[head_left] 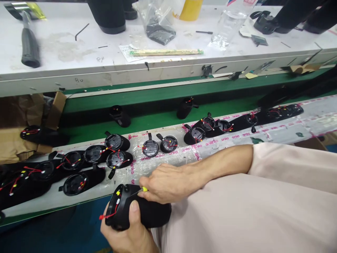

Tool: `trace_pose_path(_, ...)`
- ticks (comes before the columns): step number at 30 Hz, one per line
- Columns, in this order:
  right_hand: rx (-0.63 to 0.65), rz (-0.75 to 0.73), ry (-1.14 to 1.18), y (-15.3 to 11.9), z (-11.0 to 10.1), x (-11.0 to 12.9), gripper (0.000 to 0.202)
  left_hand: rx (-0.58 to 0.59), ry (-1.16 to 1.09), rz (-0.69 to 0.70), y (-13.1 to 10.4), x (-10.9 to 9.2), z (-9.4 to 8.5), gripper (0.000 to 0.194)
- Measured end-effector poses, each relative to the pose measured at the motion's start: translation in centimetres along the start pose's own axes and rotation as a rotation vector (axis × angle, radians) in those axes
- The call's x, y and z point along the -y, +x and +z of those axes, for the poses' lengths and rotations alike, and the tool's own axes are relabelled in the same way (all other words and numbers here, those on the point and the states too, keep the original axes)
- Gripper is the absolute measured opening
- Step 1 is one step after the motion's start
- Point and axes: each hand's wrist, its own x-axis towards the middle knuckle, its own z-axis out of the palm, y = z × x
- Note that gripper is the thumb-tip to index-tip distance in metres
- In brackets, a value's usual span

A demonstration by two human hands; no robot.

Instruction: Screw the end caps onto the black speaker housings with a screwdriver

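A black cylindrical housing covered in fabric [158,211], probably a portable speaker body, is tilted with its open end to the left. My left hand [131,233] wraps round that end from below, thumb pressed on its near side. Red wires [114,211] with small white, yellow and red connectors hang out of the opening. My right hand [165,182] is closed on a thin tool with a yellow handle [144,189]; its slim shaft reaches the housing beside the rim. Most of the handle is hidden in the fingers, so its exact kind cannot be told.
Several similar housings [75,182] with red wires line the plastic-covered ledge [158,165]. Behind it runs a green conveyor belt [152,121] carrying more. On the white shelf [65,45] are a dark-handled tool [30,47], a plastic bag [159,26], wrapped chopsticks [168,52] and a clear bottle [231,23].
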Motion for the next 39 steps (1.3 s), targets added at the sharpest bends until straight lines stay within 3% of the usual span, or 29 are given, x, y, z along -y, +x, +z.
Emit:
trace_pose_path(3,-0.016,-0.003,-0.042,0.0,0.2,-0.1,0.049,-0.080,-0.027,-0.013,-0.1,-0.6,0.4,0.100)
trace_pose_path(7,-0.007,-0.025,-0.038,0.0,0.1,-0.3,0.048,-0.120,0.128,0.069,0.1,-0.6,0.3,0.112)
trace_pose_path(17,0.138,-0.073,-0.021,0.4,-2.0,-0.2,0.046,-0.083,0.162,0.033,0.2,-0.1,0.0,0.117)
trace_pose_path(22,0.157,-0.066,-0.012,0.6,-1.3,-0.1,0.044,-0.049,0.065,-0.060,0.4,1.0,0.0,0.106)
trace_pose_path(28,0.082,-0.040,0.044,0.4,0.7,-0.1,0.048,0.195,-0.306,-0.330,0.2,1.9,-0.2,0.068)
trace_pose_path(32,0.110,-0.047,0.053,0.4,0.4,-0.1,0.050,0.170,-0.343,-0.327,0.2,2.1,-0.3,0.062)
trace_pose_path(39,0.110,-0.051,0.028,0.5,0.0,-0.2,0.050,0.169,-0.262,-0.276,0.5,3.0,-0.3,0.069)
